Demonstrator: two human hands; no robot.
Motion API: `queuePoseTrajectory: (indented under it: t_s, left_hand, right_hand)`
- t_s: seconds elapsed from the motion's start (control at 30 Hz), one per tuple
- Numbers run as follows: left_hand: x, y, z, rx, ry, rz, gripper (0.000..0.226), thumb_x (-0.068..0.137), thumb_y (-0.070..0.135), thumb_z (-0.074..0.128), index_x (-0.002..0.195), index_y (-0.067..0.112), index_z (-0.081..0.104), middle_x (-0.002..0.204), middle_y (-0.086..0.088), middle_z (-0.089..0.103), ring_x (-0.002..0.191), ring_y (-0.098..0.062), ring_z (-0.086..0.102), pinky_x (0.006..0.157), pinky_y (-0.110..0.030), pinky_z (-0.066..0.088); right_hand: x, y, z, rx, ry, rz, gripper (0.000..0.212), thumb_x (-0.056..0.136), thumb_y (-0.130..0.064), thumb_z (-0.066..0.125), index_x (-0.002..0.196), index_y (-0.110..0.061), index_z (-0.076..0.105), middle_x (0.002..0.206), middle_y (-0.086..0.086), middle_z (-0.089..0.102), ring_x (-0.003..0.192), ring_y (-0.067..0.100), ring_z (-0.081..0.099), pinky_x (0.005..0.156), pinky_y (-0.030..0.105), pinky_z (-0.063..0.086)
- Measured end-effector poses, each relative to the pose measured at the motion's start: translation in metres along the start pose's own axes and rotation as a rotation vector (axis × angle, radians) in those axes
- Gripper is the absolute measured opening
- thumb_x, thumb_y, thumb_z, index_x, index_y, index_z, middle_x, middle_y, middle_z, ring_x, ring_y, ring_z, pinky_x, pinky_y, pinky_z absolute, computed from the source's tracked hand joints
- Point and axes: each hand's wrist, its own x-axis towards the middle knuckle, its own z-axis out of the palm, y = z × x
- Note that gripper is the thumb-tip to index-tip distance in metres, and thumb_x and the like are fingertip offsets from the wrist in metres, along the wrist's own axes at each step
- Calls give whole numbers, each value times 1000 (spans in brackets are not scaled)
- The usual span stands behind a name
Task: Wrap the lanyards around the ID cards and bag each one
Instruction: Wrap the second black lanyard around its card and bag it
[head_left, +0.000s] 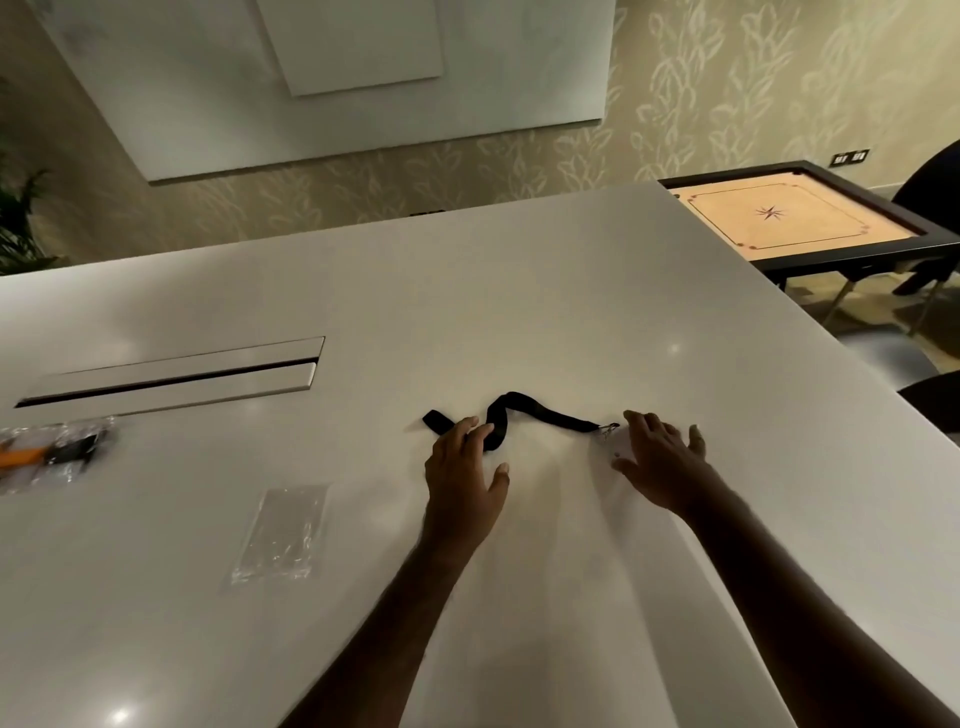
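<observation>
The left hand (464, 470) lies with fingers relaxed and spread, its fingertips on the black lanyard (519, 413) near the strap's left end; it grips nothing. The right hand (660, 462) is flat and open, fingers splayed, pressing what looks like a pale ID card (605, 457), mostly hidden and hard to make out against the white table (519, 291). The strap runs left to right between the hands, wavy, its metal clip (608, 429) just beside the right hand's fingertips. An empty clear bag (283, 530) waits well apart on the left, with filled bags (52, 454) farther left.
</observation>
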Motion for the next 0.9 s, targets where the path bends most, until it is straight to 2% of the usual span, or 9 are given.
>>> queuePoseTrajectory:
  t_s: [0.1,0.27,0.37,0.47,0.53,0.63,0.73,0.83,0.9]
  left_hand:
    - [1,2,-3,-31,38,0,51,88,23,75,136,19,60,148,-1,52,139,-24,46,108,-46,39]
    - [-2,13,-6,-76,94,12,44,86,22,76,128,21,64,136,5,59,132,-21,52,103,-43,39]
    - [-7,21,-7,-96,82,-35,39,88,26,74,126,24,64,129,12,63,129,-15,51,102,-36,32]
    - [-12,24,-9,-182,18,-66,36,92,30,72,126,26,63,127,17,63,129,-9,48,105,-32,29]
    - [-16,24,-12,-297,-58,-96,33,95,32,71,126,26,62,122,20,63,122,-7,52,104,-29,37]
    - [-18,27,-16,-447,-202,-244,27,98,44,64,121,29,61,108,15,67,101,-4,63,85,-25,52]
    - [-20,32,-18,-696,-331,-480,25,101,53,57,108,29,63,101,5,74,90,-14,73,80,-33,60]
    - [-24,32,-21,-1023,-353,-582,36,101,45,63,120,15,69,118,-11,75,111,-29,72,97,-48,60]
    - [-26,30,-28,-1133,-352,-558,35,103,35,64,129,13,66,124,-12,74,116,-30,71,96,-51,60]
  right_hand:
    - [2,-5,-2,6,-11,19,75,98,-50,67,156,-16,35,156,9,44,146,33,42,123,56,23]
    - [2,-14,-4,97,-63,43,81,81,-62,81,141,-16,51,140,8,55,133,32,48,102,42,40]
    - [-1,-20,-4,210,-108,43,68,81,-54,85,129,-18,54,126,5,63,114,27,58,88,39,50]
    - [-5,-29,-2,383,-94,20,49,89,-42,81,127,-22,59,124,2,64,107,23,62,90,39,54]
    - [-8,-39,-3,482,-74,-9,40,91,-38,80,124,-23,64,121,1,66,103,21,63,88,39,54]
    - [-13,-55,-4,663,-67,-51,36,90,-35,84,121,-25,67,112,1,72,98,22,70,83,40,57]
    - [-21,-73,-9,936,-132,-106,29,93,-26,83,117,-24,66,101,4,79,89,24,77,65,39,60]
    - [-25,-89,-12,1032,-161,-162,26,97,-19,78,119,-21,65,98,0,80,83,18,77,60,32,57]
    - [-25,-96,-16,1066,-164,-177,15,103,-19,69,118,-21,66,93,2,80,77,16,74,62,32,56]
